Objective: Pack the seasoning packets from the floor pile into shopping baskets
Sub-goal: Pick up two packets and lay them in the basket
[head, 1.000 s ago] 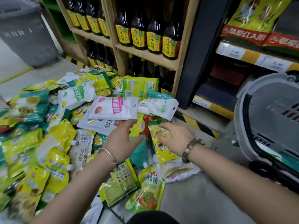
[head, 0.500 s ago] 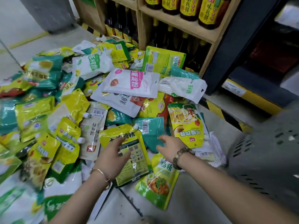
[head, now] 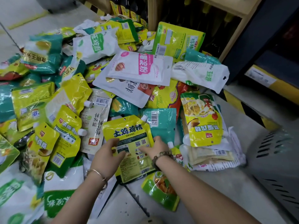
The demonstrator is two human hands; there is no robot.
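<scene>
Left hand (head: 106,153) and right hand (head: 156,147) pinch the side edges of a glossy yellow spouted pouch (head: 129,132), thumbs on its face. It tops a heap of seasoning packets (head: 48,97) on grey floor tiles (head: 126,206), by wooden shelving (head: 233,8).

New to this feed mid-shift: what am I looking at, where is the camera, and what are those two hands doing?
There is no machine here: these are a person's two bare hands. The single camera sits on the person's head and looks forward and down. On the floor lies a big pile of seasoning packets, mostly yellow, green and white. The left hand and right hand are both on one yellow spouted pouch at the pile's near edge, thumbs on its printed face, fingers at its sides. Whether they grip it yet is unclear. A grey shopping basket stands at the right.
</scene>
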